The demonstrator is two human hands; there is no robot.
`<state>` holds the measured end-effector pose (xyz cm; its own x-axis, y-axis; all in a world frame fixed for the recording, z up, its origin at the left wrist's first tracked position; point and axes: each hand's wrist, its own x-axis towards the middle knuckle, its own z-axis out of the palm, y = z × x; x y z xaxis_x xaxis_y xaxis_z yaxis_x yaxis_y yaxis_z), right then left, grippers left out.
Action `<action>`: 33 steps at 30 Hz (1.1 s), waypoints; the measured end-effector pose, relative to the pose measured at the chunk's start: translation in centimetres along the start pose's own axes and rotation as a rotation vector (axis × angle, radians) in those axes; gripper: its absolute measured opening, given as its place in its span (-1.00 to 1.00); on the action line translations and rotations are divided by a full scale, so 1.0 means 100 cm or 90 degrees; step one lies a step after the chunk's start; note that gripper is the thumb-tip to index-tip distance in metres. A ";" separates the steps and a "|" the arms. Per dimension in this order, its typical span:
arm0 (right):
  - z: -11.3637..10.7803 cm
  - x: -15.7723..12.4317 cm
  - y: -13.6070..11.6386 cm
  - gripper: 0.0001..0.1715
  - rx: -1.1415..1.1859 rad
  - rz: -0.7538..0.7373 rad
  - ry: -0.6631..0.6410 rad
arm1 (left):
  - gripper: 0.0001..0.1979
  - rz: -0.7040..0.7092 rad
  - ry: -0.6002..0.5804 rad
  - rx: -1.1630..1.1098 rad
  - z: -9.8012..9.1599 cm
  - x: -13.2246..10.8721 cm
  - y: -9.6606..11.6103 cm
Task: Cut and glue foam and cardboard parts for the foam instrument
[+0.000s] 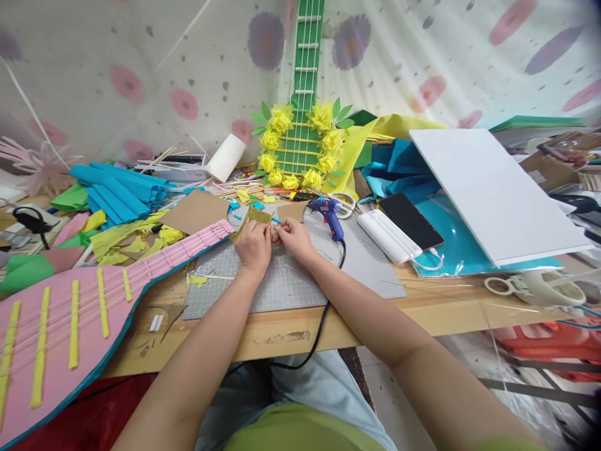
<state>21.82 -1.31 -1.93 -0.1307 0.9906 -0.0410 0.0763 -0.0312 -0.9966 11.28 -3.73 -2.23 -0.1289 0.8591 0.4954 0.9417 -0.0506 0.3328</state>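
My left hand (pixel 253 246) is closed on a small olive-gold piece (pixel 257 216), perhaps paper or foil, whose edges stick out above the fingers. Pinched fingers of my right hand (pixel 294 239) meet the left fingertips over the grey cutting mat (pixel 277 294). A short blue bit (pixel 276 220) shows just beyond the fingertips; which hand touches it I cannot tell. Whatever lies between the right fingers is hidden. To the right of my hands lies a blue glue gun (pixel 331 216), its black cord running off the front of the table. White-handled scissors (pixel 346 204) are behind it.
A pink paper guitar (pixel 89 319) juts over the table's left front. At the back stands a green guitar with yellow flowers (pixel 300 147). A white power bank (pixel 387 237), black phone (pixel 410 219) and white board (pixel 493 194) lie right. Blue crepe paper (pixel 122 188) is heaped left.
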 end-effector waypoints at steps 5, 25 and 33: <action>-0.003 -0.003 -0.017 -0.71 0.204 0.210 -0.079 | -0.76 0.003 -0.004 0.002 0.001 0.000 0.002; 0.000 0.007 0.015 -0.80 -0.133 -0.022 0.055 | -0.82 -0.087 -0.046 -0.064 0.005 0.000 -0.001; 0.004 0.014 0.017 -0.82 -0.056 0.065 0.022 | -0.81 -0.202 -0.055 -0.144 0.008 0.003 -0.002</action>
<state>21.38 0.01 -3.69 -0.0836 0.9870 -0.1376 0.1746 -0.1214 -0.9771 11.31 -3.03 -2.80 -0.3662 0.8894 0.2737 0.7661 0.1212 0.6312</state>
